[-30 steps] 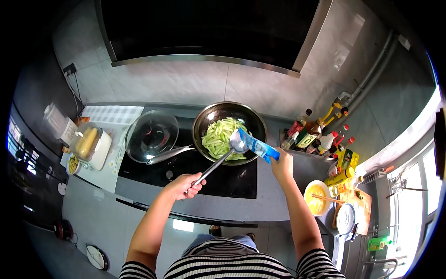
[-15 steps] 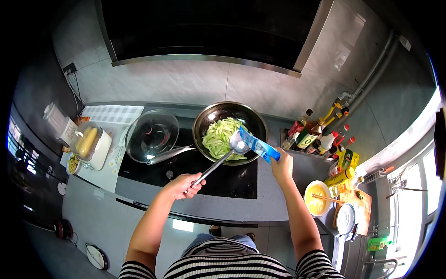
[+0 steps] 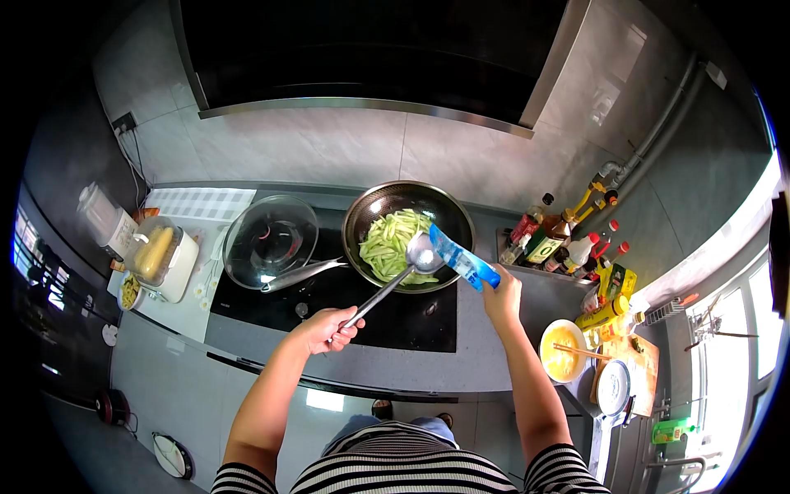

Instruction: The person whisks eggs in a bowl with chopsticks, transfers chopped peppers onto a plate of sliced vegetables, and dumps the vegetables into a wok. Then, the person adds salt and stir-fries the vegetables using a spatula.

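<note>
A metal ladle is gripped by its handle in my left hand, its bowl over the right part of the wok. Pale green vegetable strips lie in the wok on the black stove. My right hand is closed round the lower end of a blue-and-white packet. The packet slants up to the left, and its upper end is beside the ladle's bowl. Whether anything is coming out of it I cannot make out.
A glass lid lies left of the wok. Sauce bottles stand in a rack at the right. Nearer on that side are a bowl of yellow liquid with chopsticks across it and a cutting board. A white appliance stands left.
The packet's upper end has shifted slightly right, a little away from over the ladle's bowl. My left hand and the ladle have hardly moved.
</note>
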A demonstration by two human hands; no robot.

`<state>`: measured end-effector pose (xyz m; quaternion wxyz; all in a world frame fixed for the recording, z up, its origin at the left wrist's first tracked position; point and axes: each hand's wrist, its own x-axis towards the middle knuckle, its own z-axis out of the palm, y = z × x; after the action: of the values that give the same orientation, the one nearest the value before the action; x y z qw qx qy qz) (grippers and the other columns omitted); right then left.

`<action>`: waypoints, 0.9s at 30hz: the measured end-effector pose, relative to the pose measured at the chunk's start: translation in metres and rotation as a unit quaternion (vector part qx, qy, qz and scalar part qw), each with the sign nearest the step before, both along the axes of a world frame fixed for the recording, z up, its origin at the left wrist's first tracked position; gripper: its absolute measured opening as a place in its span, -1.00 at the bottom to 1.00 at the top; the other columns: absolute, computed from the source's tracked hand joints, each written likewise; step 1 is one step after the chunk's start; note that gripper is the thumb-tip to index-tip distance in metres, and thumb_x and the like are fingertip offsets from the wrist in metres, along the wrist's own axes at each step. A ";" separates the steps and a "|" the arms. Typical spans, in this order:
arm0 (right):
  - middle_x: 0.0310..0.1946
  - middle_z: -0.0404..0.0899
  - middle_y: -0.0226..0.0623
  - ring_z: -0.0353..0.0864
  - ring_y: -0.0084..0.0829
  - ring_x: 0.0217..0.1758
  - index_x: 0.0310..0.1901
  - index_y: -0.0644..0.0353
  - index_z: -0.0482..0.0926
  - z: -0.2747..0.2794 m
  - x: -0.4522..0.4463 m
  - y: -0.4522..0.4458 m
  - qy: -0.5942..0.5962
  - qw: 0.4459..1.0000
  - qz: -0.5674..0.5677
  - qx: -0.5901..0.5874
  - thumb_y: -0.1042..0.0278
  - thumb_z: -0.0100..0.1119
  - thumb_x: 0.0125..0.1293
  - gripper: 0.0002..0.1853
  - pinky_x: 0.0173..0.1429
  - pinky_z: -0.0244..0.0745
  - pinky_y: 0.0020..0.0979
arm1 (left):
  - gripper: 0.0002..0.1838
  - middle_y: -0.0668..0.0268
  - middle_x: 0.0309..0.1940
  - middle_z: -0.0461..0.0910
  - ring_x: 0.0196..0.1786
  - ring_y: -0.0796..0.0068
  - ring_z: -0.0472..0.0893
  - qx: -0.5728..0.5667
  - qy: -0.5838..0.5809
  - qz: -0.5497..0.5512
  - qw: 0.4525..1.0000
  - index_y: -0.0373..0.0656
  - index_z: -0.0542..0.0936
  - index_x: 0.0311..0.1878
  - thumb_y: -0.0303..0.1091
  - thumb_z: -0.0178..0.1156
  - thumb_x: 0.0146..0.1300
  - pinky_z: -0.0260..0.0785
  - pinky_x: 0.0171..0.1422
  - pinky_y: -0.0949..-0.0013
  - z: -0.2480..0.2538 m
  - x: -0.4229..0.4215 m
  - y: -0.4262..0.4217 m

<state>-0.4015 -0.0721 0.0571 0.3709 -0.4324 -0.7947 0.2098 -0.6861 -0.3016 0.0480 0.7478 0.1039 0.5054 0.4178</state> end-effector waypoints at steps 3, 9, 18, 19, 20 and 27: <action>-0.39 0.60 0.11 0.61 0.14 -0.24 -0.22 0.28 0.60 -0.001 0.000 0.001 0.005 1.000 0.009 0.004 0.51 0.24 0.03 -0.78 -0.15 0.51 -0.12 | -0.60 0.58 -0.63 0.22 -0.67 0.82 0.13 0.006 -0.012 -0.003 1.000 -0.16 0.48 -0.18 0.03 -0.05 0.48 -0.07 -0.63 0.68 -0.002 -0.001 -0.001; -0.42 0.59 0.10 0.61 0.11 -0.27 -0.19 0.27 0.61 -0.016 0.002 0.004 0.008 1.000 -0.003 -0.003 0.50 0.23 0.06 -0.77 -0.18 0.51 -0.17 | -0.59 0.58 -0.62 0.22 -0.67 0.83 0.13 0.004 -0.012 -0.002 1.000 -0.15 0.47 -0.18 0.04 -0.06 0.48 -0.06 -0.63 0.69 -0.002 -0.003 -0.003; -0.36 0.64 -0.35 0.63 -0.54 -0.36 -0.15 0.28 0.60 -0.031 -0.004 0.004 0.304 0.918 0.029 -0.252 0.34 0.17 0.39 -0.83 -0.31 0.53 -0.50 | -0.59 0.58 -0.62 0.22 -0.66 0.83 0.14 0.001 -0.021 0.004 1.000 -0.15 0.47 -0.17 0.05 -0.07 0.49 -0.06 -0.63 0.69 -0.002 -0.005 -0.004; -0.32 0.64 -0.36 0.63 -0.53 -0.34 -0.11 0.27 0.59 -0.031 -0.003 0.003 0.331 0.899 0.036 -0.284 0.34 0.16 0.40 -0.82 -0.29 0.54 -0.48 | -0.58 0.58 -0.62 0.22 -0.66 0.83 0.14 0.003 -0.021 0.005 1.000 -0.15 0.47 -0.17 0.05 -0.07 0.49 -0.06 -0.63 0.69 -0.002 -0.005 -0.004; -0.28 0.64 -0.36 0.62 -0.52 -0.32 -0.07 0.25 0.57 -0.030 -0.002 0.001 0.357 0.878 0.043 -0.314 0.34 0.14 0.42 -0.82 -0.28 0.54 -0.47 | -0.58 0.58 -0.62 0.22 -0.66 0.83 0.14 0.004 -0.021 0.005 1.000 -0.15 0.47 -0.17 0.06 -0.07 0.49 -0.06 -0.63 0.69 -0.002 -0.005 -0.004; -0.16 0.62 -0.33 0.60 -0.47 -0.18 0.00 0.19 0.50 -0.037 0.007 0.001 0.480 0.772 0.104 -0.404 0.30 0.13 0.43 -0.79 -0.11 0.51 -0.40 | -0.62 0.56 -0.60 0.26 -0.64 0.77 0.17 0.040 0.099 0.048 0.993 -0.13 0.46 -0.18 0.02 -0.08 0.50 0.03 -0.59 0.62 0.003 0.006 0.000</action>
<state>-0.3950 -0.0712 0.0204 0.4714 -0.3003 -0.3952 0.7290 -0.6800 -0.3017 0.0510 0.6682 0.1502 0.5643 0.4610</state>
